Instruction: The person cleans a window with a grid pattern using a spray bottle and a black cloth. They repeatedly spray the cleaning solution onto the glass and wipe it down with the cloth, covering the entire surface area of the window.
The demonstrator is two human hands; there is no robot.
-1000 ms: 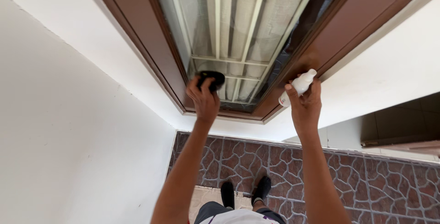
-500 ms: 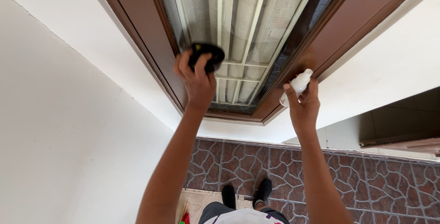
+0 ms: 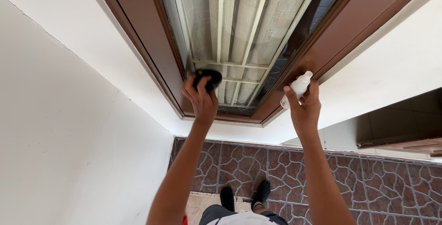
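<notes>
The left hand (image 3: pixel 201 97) has slid its black pad (image 3: pixel 208 78) lower down the glass (image 3: pixel 239 31); right hand (image 3: pixel 305 107) grips a white bottle (image 3: pixel 297 88).

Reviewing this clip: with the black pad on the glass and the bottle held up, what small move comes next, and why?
Probably sweep the left hand with its black pad sideways along the window glass; the pad sits near the pane's lower left, and the right hand only holds the white bottle.

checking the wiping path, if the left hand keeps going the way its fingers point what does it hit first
Probably nothing new: the left hand already presses a black pad on the window glass; farther up, the white grille seems behind it.
</notes>
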